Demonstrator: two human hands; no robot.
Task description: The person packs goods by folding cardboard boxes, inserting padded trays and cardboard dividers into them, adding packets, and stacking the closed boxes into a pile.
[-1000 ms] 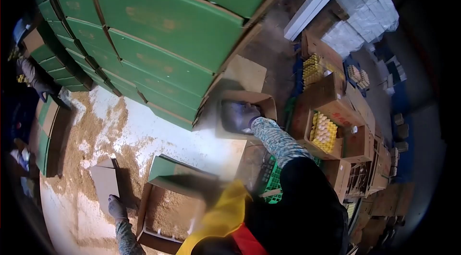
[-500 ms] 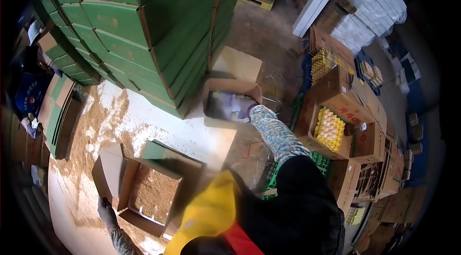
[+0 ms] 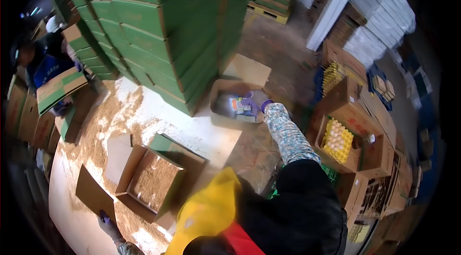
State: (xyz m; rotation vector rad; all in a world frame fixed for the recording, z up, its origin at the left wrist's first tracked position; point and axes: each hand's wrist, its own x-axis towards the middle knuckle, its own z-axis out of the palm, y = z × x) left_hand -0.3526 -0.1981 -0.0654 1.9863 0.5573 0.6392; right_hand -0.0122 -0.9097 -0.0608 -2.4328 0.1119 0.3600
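Note:
My right hand [image 3: 253, 102], in a purple glove, reaches into a small open cardboard box [image 3: 228, 119]. Its fingers are closed on a small printed packet [image 3: 238, 105] with coloured markings; the exact kind is not clear. More pale packets lie under it, partly covered by the hand. At the lower left, my left hand [image 3: 110, 227], gloved too, pinches the lower edge of a cardboard flap [image 3: 95, 191]. That flap belongs to an open green-and-brown carton [image 3: 124, 181] filled with sawdust-like bedding [image 3: 152, 181].
Stacked green cartons [image 3: 144, 39] rise ahead of the work surface [image 3: 211, 132], which is strewn with brown bedding. On the right, a carton [image 3: 374, 151] holds yellow trays of eggs [image 3: 337, 139]. At far left another person [image 3: 45, 60] handles a carton [image 3: 62, 87].
My left hand has swung the carton flap outward and down. My right hand has lifted slightly in the small box, showing the printed packet. The other person's carton flap has risen. The view has shifted.

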